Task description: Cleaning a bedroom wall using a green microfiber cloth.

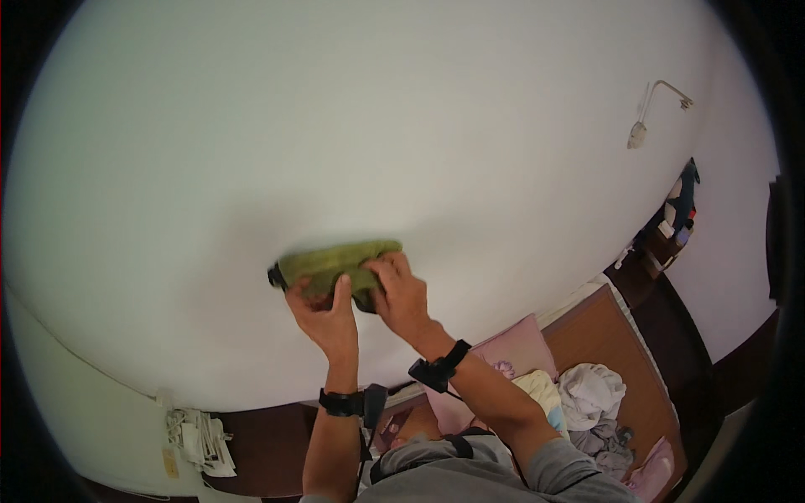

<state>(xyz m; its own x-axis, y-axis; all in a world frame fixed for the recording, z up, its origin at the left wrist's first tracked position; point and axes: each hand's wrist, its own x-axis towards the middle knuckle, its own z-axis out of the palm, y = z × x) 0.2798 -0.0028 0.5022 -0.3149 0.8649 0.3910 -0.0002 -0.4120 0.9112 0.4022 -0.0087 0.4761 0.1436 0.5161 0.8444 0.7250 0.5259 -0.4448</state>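
Observation:
Both hands hold a long object wrapped in green cloth (323, 261) up in front of the pale wall (335, 126). A black end (275, 276) sticks out of the cloth at its left, and a dark part shows under it near the middle. What lies inside the cloth is hidden. My left hand (325, 325) grips the lower left side, thumb up on the cloth, some fingers behind it. My right hand (404, 298) has its fingers curled over the cloth's right part. Whether the object touches the wall, I cannot tell.
At the lower right stands a bed (599, 327) with a pink pillow (520, 344) and crumpled white cloth (591, 390). Stacked papers (201, 440) lie on a dark surface (264, 444) at lower left. A bracket lamp (641, 126) juts from the wall, upper right.

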